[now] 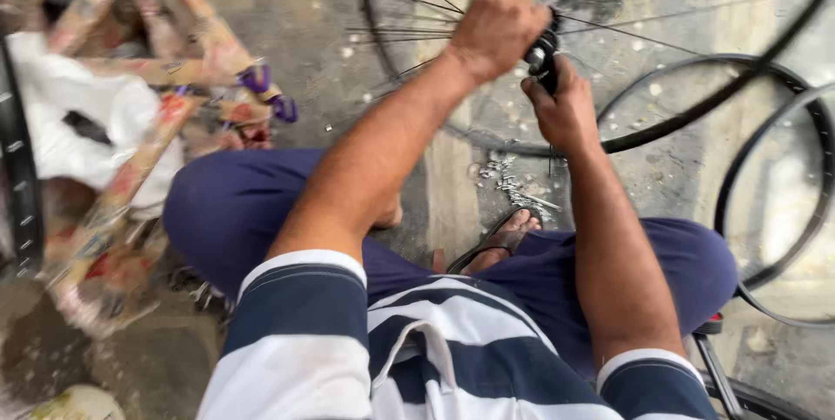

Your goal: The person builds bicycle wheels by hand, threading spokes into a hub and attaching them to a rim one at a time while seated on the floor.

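Hands: L hand (494, 27) fisted over black hub (542, 53) of spoked bicycle wheel (409, 3), fingers curled shut. R hand (564, 109) just below, clamped on hub's lower end, thumb up. Hub sits top centre, over concrete floor (304, 3). Around: loose black rims (783, 107) at R, overlapping wheel's edge; pile of small metal bits (513, 181) on floor under hands; sandalled foot (504, 237) near it. Blurred cardboard boxes (130, 124) w/ white cloth (87, 107) at L. Open floor only betw. boxes & wheel.
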